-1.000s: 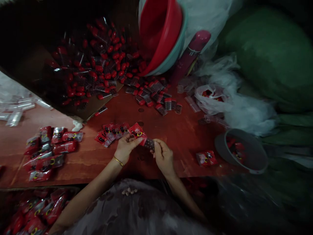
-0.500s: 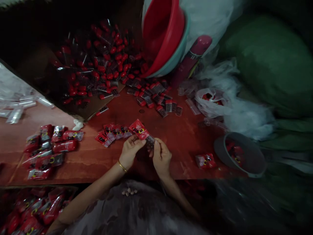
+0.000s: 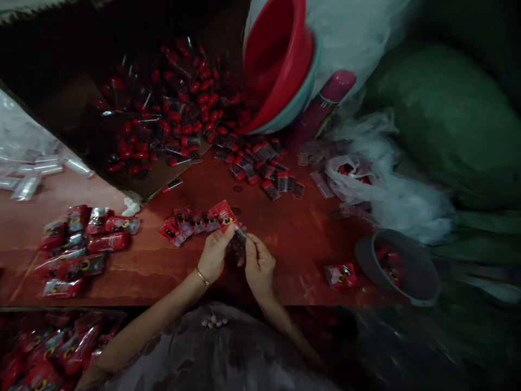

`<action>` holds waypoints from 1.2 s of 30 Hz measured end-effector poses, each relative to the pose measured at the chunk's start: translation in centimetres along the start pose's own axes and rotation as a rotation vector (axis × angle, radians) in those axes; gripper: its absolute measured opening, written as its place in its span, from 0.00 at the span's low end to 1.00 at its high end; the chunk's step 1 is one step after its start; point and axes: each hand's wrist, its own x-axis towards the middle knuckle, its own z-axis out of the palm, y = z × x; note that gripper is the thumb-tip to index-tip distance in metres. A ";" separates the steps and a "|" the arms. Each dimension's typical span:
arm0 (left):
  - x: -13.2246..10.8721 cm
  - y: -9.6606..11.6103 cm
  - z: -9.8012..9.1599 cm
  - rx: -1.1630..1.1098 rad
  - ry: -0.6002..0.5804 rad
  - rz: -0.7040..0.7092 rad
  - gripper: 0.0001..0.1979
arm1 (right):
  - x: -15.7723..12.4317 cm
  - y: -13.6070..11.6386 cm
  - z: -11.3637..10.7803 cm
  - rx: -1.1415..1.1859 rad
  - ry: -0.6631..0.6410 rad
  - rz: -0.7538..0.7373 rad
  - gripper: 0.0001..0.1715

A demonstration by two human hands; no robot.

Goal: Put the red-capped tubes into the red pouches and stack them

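Note:
My left hand (image 3: 215, 255), with a gold bangle at its wrist, pinches a small red printed packet (image 3: 223, 214) between thumb and fingers. A little clear box with dark contents (image 3: 240, 237) runs from the packet's lower end to my right hand (image 3: 259, 265), whose thumb and fingers are closed on it. Whether the box sits partly inside the packet I cannot tell. Just left of my hands lies a fanned row of red printed packets (image 3: 185, 221). Beyond them is a heap of small dark-filled boxes with red caps (image 3: 264, 163).
A tilted cardboard carton (image 3: 134, 193) spills many red-capped boxes. Finished-looking red packs (image 3: 108, 242) lie at left, more below the table edge. Nested basins (image 3: 299, 70), a spray can (image 3: 325, 100), plastic bags (image 3: 411, 201), a grey bowl (image 3: 423, 277) and one packet (image 3: 341, 275) stand right.
Both hands have shifted slightly left with the packet and the box. My right hand has come closer to my left. The whole view has tilted a little.

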 end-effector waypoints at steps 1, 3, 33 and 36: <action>0.0 0.0 0.1 -0.008 0.022 0.002 0.19 | -0.1 0.0 0.1 -0.012 0.001 -0.006 0.17; -0.1 -0.1 0.3 -0.016 0.070 0.022 0.18 | -0.3 0.1 0.4 -0.032 0.018 -0.015 0.17; -0.5 0.9 0.3 -0.035 0.107 0.051 0.18 | 1.1 0.6 0.0 0.301 -0.281 0.108 0.15; -0.5 0.4 -0.1 -0.065 0.128 0.031 0.19 | 1.4 1.0 0.1 0.332 -0.283 0.133 0.12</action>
